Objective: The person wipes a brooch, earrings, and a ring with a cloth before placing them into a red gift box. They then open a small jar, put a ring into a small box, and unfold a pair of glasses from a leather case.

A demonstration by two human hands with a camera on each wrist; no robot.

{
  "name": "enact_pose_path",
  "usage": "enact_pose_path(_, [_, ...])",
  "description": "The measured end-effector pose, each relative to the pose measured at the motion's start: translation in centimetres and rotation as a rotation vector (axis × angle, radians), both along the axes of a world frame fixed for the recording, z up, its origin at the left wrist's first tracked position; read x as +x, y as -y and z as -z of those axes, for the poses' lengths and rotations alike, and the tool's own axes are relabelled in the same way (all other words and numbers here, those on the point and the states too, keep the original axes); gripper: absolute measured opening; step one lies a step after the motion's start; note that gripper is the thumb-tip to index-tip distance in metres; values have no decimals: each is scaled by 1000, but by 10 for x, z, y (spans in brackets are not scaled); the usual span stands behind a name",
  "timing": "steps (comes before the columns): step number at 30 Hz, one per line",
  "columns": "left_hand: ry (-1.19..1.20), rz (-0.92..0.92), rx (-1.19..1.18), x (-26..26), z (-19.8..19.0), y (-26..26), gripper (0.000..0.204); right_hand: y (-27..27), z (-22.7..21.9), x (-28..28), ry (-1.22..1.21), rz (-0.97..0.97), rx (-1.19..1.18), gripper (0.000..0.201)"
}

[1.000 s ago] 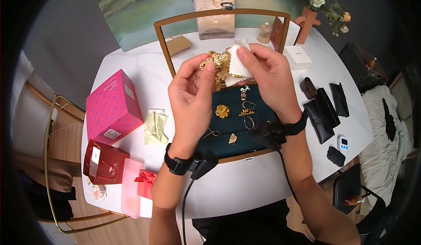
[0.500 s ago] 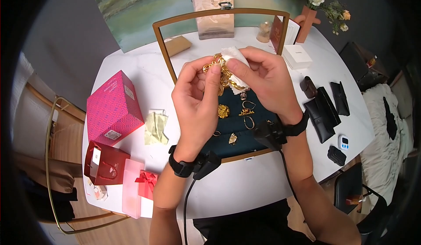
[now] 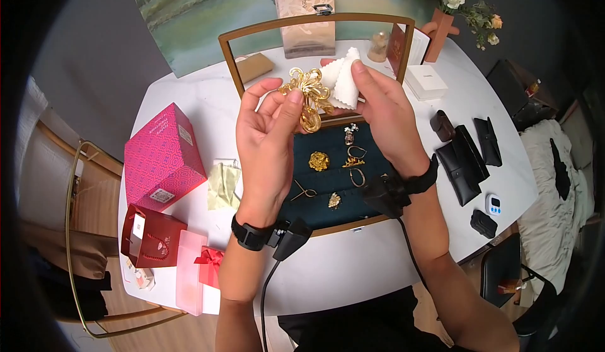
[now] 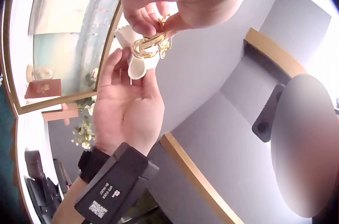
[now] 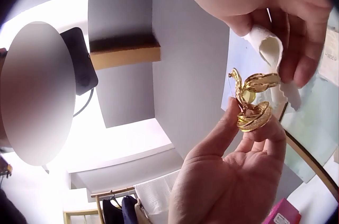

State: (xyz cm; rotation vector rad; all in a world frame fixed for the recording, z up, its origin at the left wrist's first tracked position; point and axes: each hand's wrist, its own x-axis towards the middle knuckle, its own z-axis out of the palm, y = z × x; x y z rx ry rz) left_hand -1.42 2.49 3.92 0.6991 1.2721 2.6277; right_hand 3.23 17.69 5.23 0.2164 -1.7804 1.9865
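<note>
In the head view, my left hand (image 3: 268, 131) pinches a shiny gold flower-shaped brooch (image 3: 310, 90) between thumb and fingers. A white polishing cloth (image 3: 345, 84) with zigzag edges is held, folded, by my right hand (image 3: 392, 125), close beside the brooch. The right wrist view has the looped gold petals (image 5: 256, 118) near the hanging cloth (image 5: 267, 46). From the left wrist, the cloth (image 4: 136, 68) appears just behind the gold loops. Below both hands lies an open jewelry box (image 3: 315, 220) with dark teal lining, holding a gold flower piece (image 3: 319, 161) and several other small pieces.
The box's framed lid (image 3: 227, 59) stands raised behind the hands. To the left are a pink patterned box (image 3: 164, 157), a red gift bag (image 3: 151, 238) and a pale yellow cloth (image 3: 224, 185). Black cases (image 3: 460, 172) and a white box (image 3: 426, 82) lie right.
The cloth was wrapped over the brooch half a second ago; now my right hand has drawn it off to the right. My left hand has shifted slightly left, exposing the brooch's petals.
</note>
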Motion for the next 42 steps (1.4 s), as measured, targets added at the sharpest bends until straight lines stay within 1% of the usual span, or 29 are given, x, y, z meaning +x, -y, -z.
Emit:
enact_pose_path(1, [23,27,20,0,-2,0,34,1,0,0,0,-1,0,47])
enact_pose_path(2, [46,53,40,1,-2,1,33,3,-1,1,34,-41,-66,47])
enact_pose_path(3, [46,52,41,0,-1,1,33,4,-2,1,67,-81,-130,47])
enact_pose_path(4, [27,49,51,-2,3,0,31,4,-2,2,67,-83,-129,47])
enact_pose_path(6, [10,47,61,-3,6,-1,30,5,-3,6,156,-185,-10,46])
enact_pose_path(8, [37,-43,74,-4,6,-2,32,9,-5,9,144,-175,-3,46])
enact_pose_path(11, [35,-91,53,-11,11,-2,27,7,1,5,122,-170,21,43])
enact_pose_path(13, [34,-65,6,-12,10,1,24,5,4,3,113,-179,39,41])
enact_pose_path(14, [33,-40,-42,-12,9,2,22,5,4,2,21,-125,150,38])
enact_pose_path(15, [33,-40,-41,-11,8,2,22,6,4,1,-71,-70,261,35])
enact_pose_path(16, [29,-48,-66,-10,7,1,23,7,3,2,-71,-70,261,35])
enact_pose_path(18, [27,-56,-91,-8,6,2,25,9,1,4,-107,36,296,27])
enact_pose_path(19, [32,-2,-104,-7,6,4,27,8,2,3,-106,35,296,27])
enact_pose_path(20, [35,52,-116,-5,6,5,29,6,5,0,-114,80,333,28])
enact_pose_path(21, [36,52,-116,-2,5,4,29,4,7,-1,-123,125,369,31])
enact_pose_path(23, [102,100,-36,6,1,0,28,4,6,-1,-118,156,353,31])
enact_pose_path(24, [102,102,-37,6,2,-2,28,5,6,-1,-112,186,337,31])
enact_pose_path(26, [-24,9,-192,6,6,-4,30,7,5,0,-116,202,305,27])
enact_pose_path(27, [-24,10,-192,4,7,-4,30,7,4,0,-122,216,273,24])
enact_pose_path(28, [7,56,-150,1,8,-3,31,6,3,1,-121,217,274,24])
enact_pose_path(29, [38,103,-109,-1,8,-4,33,4,2,1,-128,231,203,20])
enact_pose_path(30, [100,104,-65,2,3,-6,31,1,1,2,-134,245,132,17])
enact_pose_path(31, [100,107,-65,3,1,-6,31,-1,0,2,-134,248,132,17])
enact_pose_path(33, [104,121,-104,3,-2,-6,30,-5,-2,0,-189,326,50,16])
enact_pose_path(34, [104,121,-103,2,-1,-6,30,-6,-2,0,-211,363,72,17])
enact_pose_path(38, [86,143,-124,1,6,-8,30,0,0,0,-247,299,121,19])
enact_pose_path(40, [94,142,-118,1,9,-8,30,1,10,-5,-202,235,212,22])
enact_pose_path(41, [86,130,-104,1,9,-8,30,1,9,-3,-201,236,212,22])
enact_pose_path(42, [77,118,-90,1,9,-7,29,2,6,-1,-124,201,251,22])
